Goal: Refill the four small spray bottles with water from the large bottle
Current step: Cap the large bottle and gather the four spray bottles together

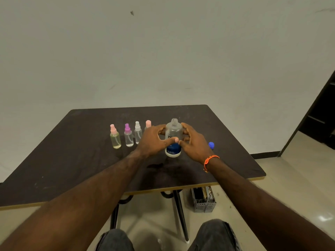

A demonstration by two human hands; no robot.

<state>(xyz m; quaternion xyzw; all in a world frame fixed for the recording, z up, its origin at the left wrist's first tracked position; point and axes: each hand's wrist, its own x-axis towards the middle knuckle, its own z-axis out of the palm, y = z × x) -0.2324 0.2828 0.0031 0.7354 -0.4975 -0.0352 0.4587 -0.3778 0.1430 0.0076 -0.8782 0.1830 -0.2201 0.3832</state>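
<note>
The large clear bottle (173, 132) with a blue label stands upright on the dark table (81, 160), its neck uncapped. My left hand (154, 140) grips its left side, thumb across the front. My right hand (193, 142) holds its right side, fingers curled round it. Left of it stands a row of small spray bottles: one with a pink cap (115, 136), one with a purple cap (128, 135), one with a white cap (137, 132), and a second pink-capped one (148, 124) mostly hidden behind my left hand.
A blue cap (211, 145) lies on the table right of my right hand. A dark wet patch (155, 165) marks the table in front of the bottle. A grey perforated basket (204, 199) sits on the floor under the table's right edge.
</note>
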